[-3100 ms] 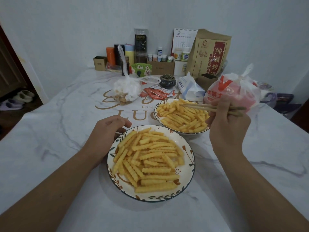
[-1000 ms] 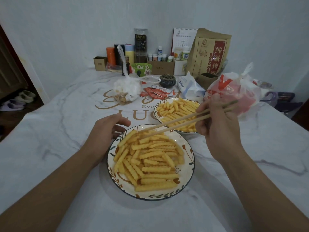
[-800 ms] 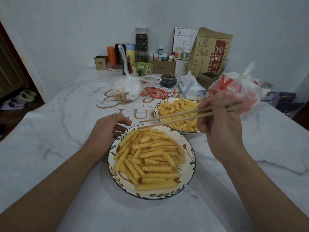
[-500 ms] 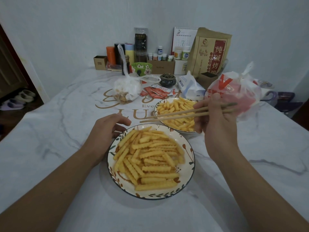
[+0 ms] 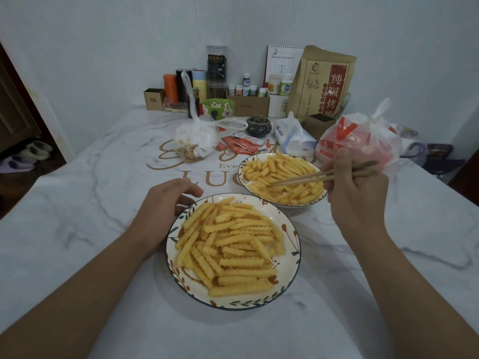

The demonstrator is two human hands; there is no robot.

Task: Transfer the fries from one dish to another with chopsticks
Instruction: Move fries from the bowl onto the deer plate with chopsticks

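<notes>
Two white dishes with leaf patterns hold crinkle-cut fries. The near dish (image 5: 291, 244) sits in front of me, piled with fries (image 5: 230, 244). The far dish (image 5: 242, 177) stands behind it to the right, also full of fries (image 5: 282, 172). My right hand (image 5: 357, 195) grips a pair of wooden chopsticks (image 5: 300, 178), whose tips rest among the fries in the far dish. I cannot tell whether a fry is pinched between the tips. My left hand (image 5: 166, 203) rests on the table against the near dish's left rim, fingers loosely curled, holding nothing.
A marble table (image 5: 77, 229) carries a knotted white snack bag (image 5: 194, 138), red sauce packets (image 5: 241, 145), a tissue pack (image 5: 293, 136), a red-and-white plastic bag (image 5: 360, 141) right behind my right hand, and jars, boxes and a brown paper bag (image 5: 326, 81) along the wall.
My right hand swung the chopsticks back from the near dish's far rim to the far dish, and their tips dropped into its fries. My left hand stayed put.
</notes>
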